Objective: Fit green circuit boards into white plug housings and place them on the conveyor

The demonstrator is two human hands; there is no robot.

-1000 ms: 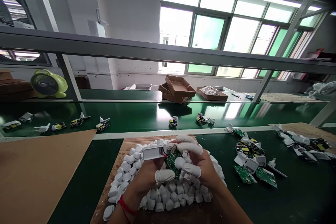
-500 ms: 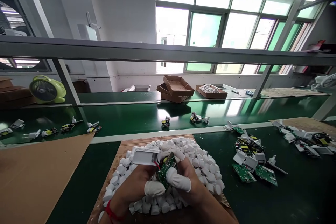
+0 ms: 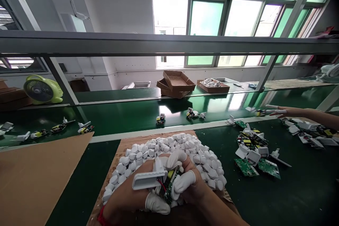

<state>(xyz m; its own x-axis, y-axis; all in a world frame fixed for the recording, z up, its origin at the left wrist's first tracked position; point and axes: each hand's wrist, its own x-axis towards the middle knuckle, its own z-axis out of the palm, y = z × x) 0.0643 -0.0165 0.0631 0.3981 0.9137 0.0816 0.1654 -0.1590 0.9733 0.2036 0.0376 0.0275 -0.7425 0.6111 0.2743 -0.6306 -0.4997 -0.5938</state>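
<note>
Circuit board (image 3: 168, 194): six o'clock, between both hands
Left hand (image 3: 141, 195): grasping board, thumb low, fingertips mostly hidden
Right hand (image 3: 191, 180): fingers pinching board
White casing (image 3: 145, 181): board's ten o'clock
Red wires (image 3: 161, 184): best kept slack, untwisted

One green printed circuit board (image 3: 168, 193) with a yellow block-shaped component (image 3: 171, 174), edge up and tilted, at lower centre of the frame, partly covered; joined by thin red wire (image 3: 161, 184) to one shallow, open white plastic casing (image 3: 147, 180), lying lengthwise just left of it.
</note>
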